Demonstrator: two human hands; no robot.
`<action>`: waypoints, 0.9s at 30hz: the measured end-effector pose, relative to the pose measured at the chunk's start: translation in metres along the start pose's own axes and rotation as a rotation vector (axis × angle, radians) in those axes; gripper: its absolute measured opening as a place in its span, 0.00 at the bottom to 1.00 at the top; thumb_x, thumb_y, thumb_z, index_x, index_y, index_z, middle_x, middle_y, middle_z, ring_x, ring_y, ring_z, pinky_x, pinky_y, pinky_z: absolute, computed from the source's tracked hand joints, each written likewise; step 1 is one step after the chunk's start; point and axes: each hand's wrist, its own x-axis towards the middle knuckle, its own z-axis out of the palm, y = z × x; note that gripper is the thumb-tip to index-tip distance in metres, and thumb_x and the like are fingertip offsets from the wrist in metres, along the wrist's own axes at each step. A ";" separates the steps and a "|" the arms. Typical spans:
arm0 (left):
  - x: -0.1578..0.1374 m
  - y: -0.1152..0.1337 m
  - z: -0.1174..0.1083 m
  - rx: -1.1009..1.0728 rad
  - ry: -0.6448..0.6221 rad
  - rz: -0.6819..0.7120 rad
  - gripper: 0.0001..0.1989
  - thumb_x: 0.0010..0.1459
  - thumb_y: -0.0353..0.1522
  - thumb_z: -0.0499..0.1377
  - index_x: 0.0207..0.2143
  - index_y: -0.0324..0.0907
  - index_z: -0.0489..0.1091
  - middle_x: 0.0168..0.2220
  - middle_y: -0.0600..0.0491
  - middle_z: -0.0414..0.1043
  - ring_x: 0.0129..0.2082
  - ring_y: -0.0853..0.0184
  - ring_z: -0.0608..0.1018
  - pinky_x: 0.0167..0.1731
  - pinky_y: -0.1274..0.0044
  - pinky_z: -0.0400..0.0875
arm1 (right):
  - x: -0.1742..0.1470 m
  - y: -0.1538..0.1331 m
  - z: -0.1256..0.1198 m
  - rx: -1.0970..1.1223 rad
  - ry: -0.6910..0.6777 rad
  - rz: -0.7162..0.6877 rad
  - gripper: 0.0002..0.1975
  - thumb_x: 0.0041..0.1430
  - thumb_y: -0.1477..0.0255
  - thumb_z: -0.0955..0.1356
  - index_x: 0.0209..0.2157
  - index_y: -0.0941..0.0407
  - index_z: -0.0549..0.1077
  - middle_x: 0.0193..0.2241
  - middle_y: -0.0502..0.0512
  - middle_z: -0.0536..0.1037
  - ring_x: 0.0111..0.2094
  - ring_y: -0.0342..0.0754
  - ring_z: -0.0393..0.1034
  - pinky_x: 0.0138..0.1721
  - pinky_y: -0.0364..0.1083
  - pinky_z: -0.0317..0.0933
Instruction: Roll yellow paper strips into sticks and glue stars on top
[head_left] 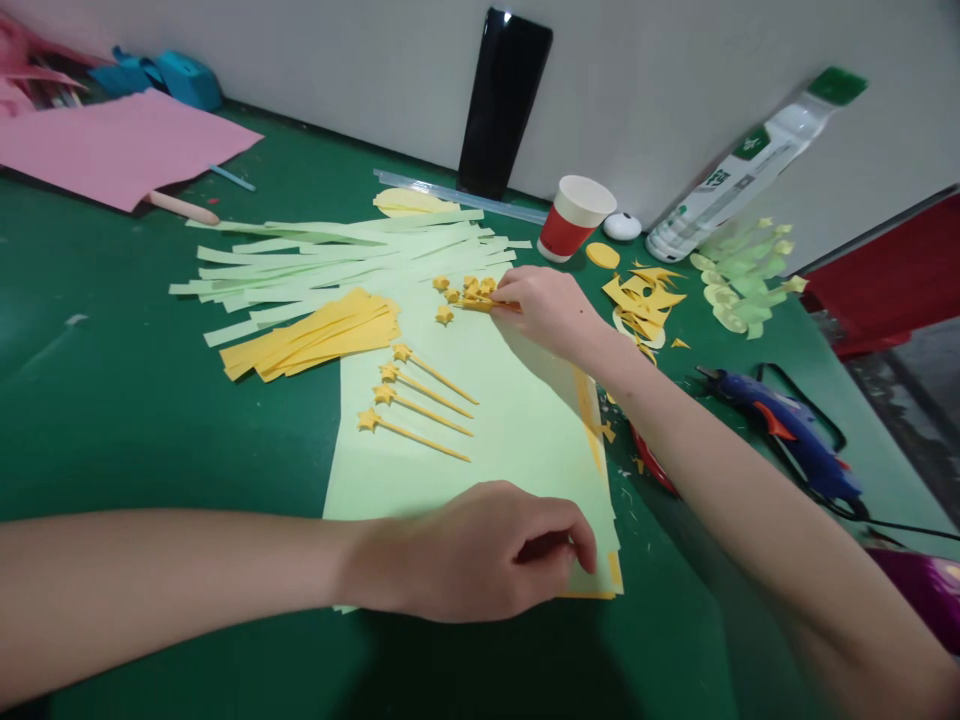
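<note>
My right hand (551, 308) reaches to the far part of a pale green paper stack (525, 440). Its fingers pinch thin yellow sticks (474, 306); their exact number is hidden. Small folded yellow paper stars (444, 316) lie just left of those fingertips. Nearer to me, several star-topped yellow sticks (424, 408) rest side by side on the green paper, stars to the left. My left hand (487, 550) lies over the stack's near edge, fingers loosely curled, and nothing shows in it.
Green paper strips (337, 255) and yellow strips (315, 335) lie left. Behind stand a phone (504, 105), a paper cup (574, 222) and a bottle (739, 175). Yellow scraps (643, 305), red-handled scissors (654, 460) and a blue glue gun (795, 430) with its cord are right.
</note>
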 end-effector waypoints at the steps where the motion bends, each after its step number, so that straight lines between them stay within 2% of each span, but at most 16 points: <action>1: 0.000 0.000 0.000 0.000 0.000 0.004 0.12 0.54 0.25 0.48 0.34 0.39 0.70 0.20 0.60 0.63 0.19 0.78 0.62 0.20 0.87 0.57 | 0.001 0.001 0.001 -0.006 0.011 0.015 0.14 0.58 0.70 0.59 0.29 0.59 0.74 0.33 0.61 0.73 0.34 0.49 0.64 0.26 0.46 0.46; 4: 0.001 -0.001 0.000 0.006 -0.001 0.005 0.12 0.54 0.25 0.48 0.34 0.39 0.70 0.20 0.60 0.64 0.19 0.78 0.63 0.21 0.87 0.57 | 0.000 0.002 0.002 -0.017 0.048 0.057 0.12 0.57 0.72 0.60 0.29 0.59 0.75 0.33 0.59 0.74 0.33 0.48 0.64 0.25 0.46 0.44; 7: 0.001 0.000 0.001 0.008 -0.005 0.002 0.11 0.54 0.25 0.48 0.34 0.38 0.70 0.20 0.60 0.63 0.19 0.78 0.63 0.21 0.87 0.57 | -0.005 0.002 0.001 0.012 0.082 0.071 0.13 0.56 0.73 0.60 0.29 0.59 0.75 0.37 0.59 0.74 0.34 0.48 0.64 0.25 0.46 0.45; 10: 0.000 0.000 0.001 0.004 -0.010 -0.002 0.11 0.55 0.25 0.48 0.34 0.38 0.69 0.20 0.60 0.63 0.20 0.78 0.63 0.22 0.86 0.57 | -0.013 0.000 -0.003 0.088 0.133 0.082 0.13 0.57 0.72 0.60 0.31 0.59 0.75 0.41 0.60 0.72 0.37 0.49 0.64 0.28 0.46 0.48; 13: 0.000 0.000 0.002 -0.054 0.021 -0.001 0.10 0.55 0.24 0.47 0.34 0.39 0.67 0.21 0.60 0.62 0.21 0.77 0.63 0.23 0.84 0.57 | -0.026 -0.011 -0.013 0.225 0.194 0.124 0.12 0.57 0.72 0.61 0.33 0.60 0.75 0.39 0.60 0.73 0.36 0.47 0.64 0.31 0.46 0.54; 17: -0.001 -0.003 0.004 -0.274 0.202 0.024 0.04 0.59 0.31 0.47 0.34 0.40 0.59 0.25 0.58 0.58 0.25 0.74 0.62 0.26 0.82 0.58 | -0.057 -0.035 -0.031 0.477 0.224 0.237 0.13 0.58 0.68 0.61 0.33 0.60 0.73 0.31 0.56 0.74 0.26 0.41 0.65 0.26 0.43 0.59; 18: -0.002 -0.004 0.005 -0.327 0.248 0.007 0.05 0.60 0.33 0.48 0.33 0.41 0.57 0.26 0.58 0.57 0.26 0.74 0.61 0.27 0.81 0.58 | -0.067 -0.041 -0.036 0.541 0.223 0.269 0.13 0.59 0.67 0.61 0.36 0.59 0.73 0.28 0.54 0.74 0.23 0.39 0.64 0.25 0.42 0.60; 20: -0.001 -0.006 0.006 -0.417 0.300 -0.053 0.08 0.61 0.37 0.48 0.35 0.42 0.56 0.28 0.58 0.55 0.27 0.73 0.59 0.29 0.80 0.58 | -0.087 -0.050 -0.044 0.829 0.238 0.381 0.11 0.56 0.67 0.64 0.39 0.57 0.71 0.28 0.52 0.75 0.23 0.39 0.66 0.24 0.41 0.61; 23: 0.001 -0.008 0.007 -0.510 0.283 -0.084 0.12 0.60 0.41 0.50 0.41 0.44 0.57 0.32 0.57 0.58 0.30 0.72 0.61 0.35 0.78 0.59 | -0.111 -0.059 -0.048 1.214 0.198 0.533 0.06 0.51 0.69 0.69 0.32 0.55 0.71 0.27 0.51 0.76 0.29 0.41 0.69 0.28 0.40 0.62; 25: 0.003 -0.008 0.007 -0.542 0.240 -0.048 0.14 0.60 0.41 0.50 0.44 0.43 0.57 0.35 0.55 0.61 0.32 0.72 0.63 0.36 0.77 0.60 | -0.122 -0.065 -0.046 1.348 0.122 0.555 0.05 0.49 0.70 0.70 0.27 0.55 0.71 0.28 0.50 0.75 0.30 0.41 0.69 0.31 0.41 0.63; 27: 0.005 -0.007 0.006 -0.535 0.191 -0.032 0.12 0.61 0.39 0.48 0.40 0.41 0.60 0.32 0.55 0.64 0.29 0.72 0.65 0.33 0.79 0.61 | -0.129 -0.071 -0.041 1.406 0.063 0.547 0.05 0.47 0.71 0.71 0.24 0.56 0.71 0.28 0.49 0.73 0.29 0.40 0.68 0.32 0.42 0.62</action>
